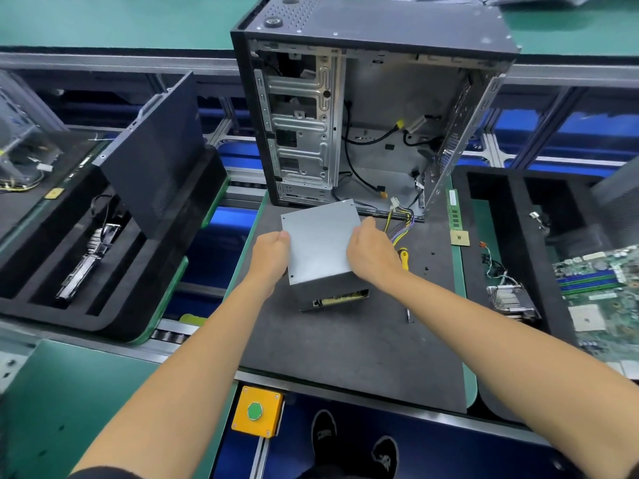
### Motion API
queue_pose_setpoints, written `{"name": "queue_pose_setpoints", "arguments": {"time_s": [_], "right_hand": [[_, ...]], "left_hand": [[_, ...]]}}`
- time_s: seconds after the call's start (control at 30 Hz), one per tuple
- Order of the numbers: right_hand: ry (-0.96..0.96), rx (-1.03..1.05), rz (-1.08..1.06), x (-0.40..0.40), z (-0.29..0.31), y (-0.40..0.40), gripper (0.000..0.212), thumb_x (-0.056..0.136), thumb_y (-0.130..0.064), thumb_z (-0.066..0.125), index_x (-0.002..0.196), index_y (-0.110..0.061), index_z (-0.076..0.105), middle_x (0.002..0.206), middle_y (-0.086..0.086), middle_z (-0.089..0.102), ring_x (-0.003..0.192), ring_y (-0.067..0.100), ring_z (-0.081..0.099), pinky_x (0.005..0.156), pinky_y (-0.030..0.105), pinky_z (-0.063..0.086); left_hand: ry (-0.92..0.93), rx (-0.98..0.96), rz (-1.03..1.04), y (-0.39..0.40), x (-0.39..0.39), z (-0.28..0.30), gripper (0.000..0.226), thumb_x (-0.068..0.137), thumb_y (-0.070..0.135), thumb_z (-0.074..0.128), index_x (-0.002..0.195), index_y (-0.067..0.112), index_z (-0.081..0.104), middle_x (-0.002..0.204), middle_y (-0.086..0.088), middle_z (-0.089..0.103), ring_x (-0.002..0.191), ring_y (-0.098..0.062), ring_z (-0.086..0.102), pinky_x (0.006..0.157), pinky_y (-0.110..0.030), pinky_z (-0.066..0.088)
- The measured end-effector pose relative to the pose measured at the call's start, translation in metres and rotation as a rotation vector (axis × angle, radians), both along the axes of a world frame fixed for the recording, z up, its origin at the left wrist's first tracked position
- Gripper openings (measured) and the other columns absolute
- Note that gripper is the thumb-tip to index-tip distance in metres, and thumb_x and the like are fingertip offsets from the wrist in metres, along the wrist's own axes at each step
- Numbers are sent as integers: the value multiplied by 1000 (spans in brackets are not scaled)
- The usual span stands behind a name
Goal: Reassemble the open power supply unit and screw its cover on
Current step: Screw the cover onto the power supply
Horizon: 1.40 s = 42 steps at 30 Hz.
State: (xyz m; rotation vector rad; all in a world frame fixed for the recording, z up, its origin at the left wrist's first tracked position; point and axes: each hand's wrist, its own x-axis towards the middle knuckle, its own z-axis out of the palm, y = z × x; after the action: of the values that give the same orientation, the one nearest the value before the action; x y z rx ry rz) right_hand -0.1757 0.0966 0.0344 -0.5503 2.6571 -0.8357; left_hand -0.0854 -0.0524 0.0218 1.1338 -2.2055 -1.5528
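The grey metal power supply unit [320, 243] stands on the dark work mat [345, 340], its flat cover on top. A gap at its lower front edge shows the circuit board inside. My left hand [271, 254] grips the cover's left edge. My right hand [371, 252] holds its right edge. A bundle of coloured wires [401, 224] runs out behind the unit on the right. A yellow-handled screwdriver [404, 258] lies just right of my right hand, partly hidden by it. Small black screws [428, 261] lie on the mat further right.
An open computer case [363, 115] stands upright behind the unit. A foam tray [103, 305] with a side panel and parts sits at left. At right, another tray [501, 188] holds a motherboard [601, 292], heatsink and memory stick. A yellow button box [256, 411] sits at the front edge.
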Motion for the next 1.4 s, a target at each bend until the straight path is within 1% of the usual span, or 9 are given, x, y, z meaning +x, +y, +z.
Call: {"name": "queue_pose_setpoints", "arguments": {"time_s": [0.3, 0.43, 0.6, 0.77, 0.93, 1.03, 1.17, 1.3, 1.4], "right_hand": [[79, 121, 48, 7, -7, 5, 15, 102, -18, 26, 92, -10, 31, 94, 19, 61, 78, 34, 55, 61, 36, 35], [98, 136, 74, 10, -8, 4, 13, 102, -18, 27, 93, -11, 32, 98, 22, 62, 89, 40, 62, 62, 37, 36], [99, 62, 106, 4, 0, 1, 14, 102, -18, 28, 93, -9, 34, 89, 19, 57, 84, 39, 60, 62, 38, 39], [47, 137, 108, 3, -2, 1, 7, 98, -10, 30, 98, -8, 36, 83, 11, 44, 70, 26, 48, 58, 33, 36], [9, 73, 100, -6, 0, 5, 16, 100, -19, 29, 90, -7, 33, 71, 5, 41, 78, 33, 52, 53, 34, 25], [-16, 89, 61, -7, 0, 5, 34, 102, -38, 25, 95, -7, 37, 87, 11, 51, 82, 33, 49, 63, 37, 33], [-2, 78, 50, -6, 0, 2, 39, 102, -36, 27, 107, -1, 45, 108, 20, 56, 100, 38, 54, 72, 38, 37], [42, 114, 42, -5, -2, 1, 33, 103, -33, 27, 100, -4, 42, 104, 19, 58, 93, 37, 54, 68, 37, 34], [81, 160, 39, -4, -5, 3, 32, 102, -36, 25, 94, -8, 38, 97, 16, 58, 79, 32, 48, 64, 37, 34]], "left_hand": [[-53, -270, -34, 4, 3, -9, 38, 99, 14, 31, 61, 12, 29, 64, -1, 35, 58, -16, 30, 51, -33, 24], [-119, -339, -51, 4, 6, -12, 40, 101, 16, 28, 62, 13, 33, 67, -2, 40, 64, -19, 35, 56, -34, 25], [-109, -417, -12, 8, 5, -9, 40, 102, 13, 28, 62, 11, 34, 67, -3, 41, 71, -24, 39, 64, -33, 28], [-119, -371, 2, 9, 1, -6, 35, 104, 18, 27, 78, 5, 46, 84, -11, 50, 82, -28, 44, 71, -33, 31], [-83, -370, 24, 10, -3, -4, 32, 103, 17, 28, 83, 4, 48, 89, -13, 50, 85, -29, 43, 73, -34, 32], [-85, -352, 25, 12, -3, -4, 32, 103, 16, 28, 82, 3, 47, 87, -12, 49, 84, -29, 43, 73, -34, 32], [-113, -222, 67, 15, -4, -4, 34, 102, 19, 27, 83, 3, 50, 88, -12, 53, 85, -30, 48, 71, -33, 33], [-187, 18, 117, 17, 1, -10, 49, 99, 43, 22, 101, 6, 54, 101, -11, 57, 86, -26, 52, 70, -34, 39], [-229, -29, 58, 16, 5, -10, 54, 98, 50, 22, 95, 7, 55, 91, -7, 56, 74, -18, 51, 59, -32, 37]]}}
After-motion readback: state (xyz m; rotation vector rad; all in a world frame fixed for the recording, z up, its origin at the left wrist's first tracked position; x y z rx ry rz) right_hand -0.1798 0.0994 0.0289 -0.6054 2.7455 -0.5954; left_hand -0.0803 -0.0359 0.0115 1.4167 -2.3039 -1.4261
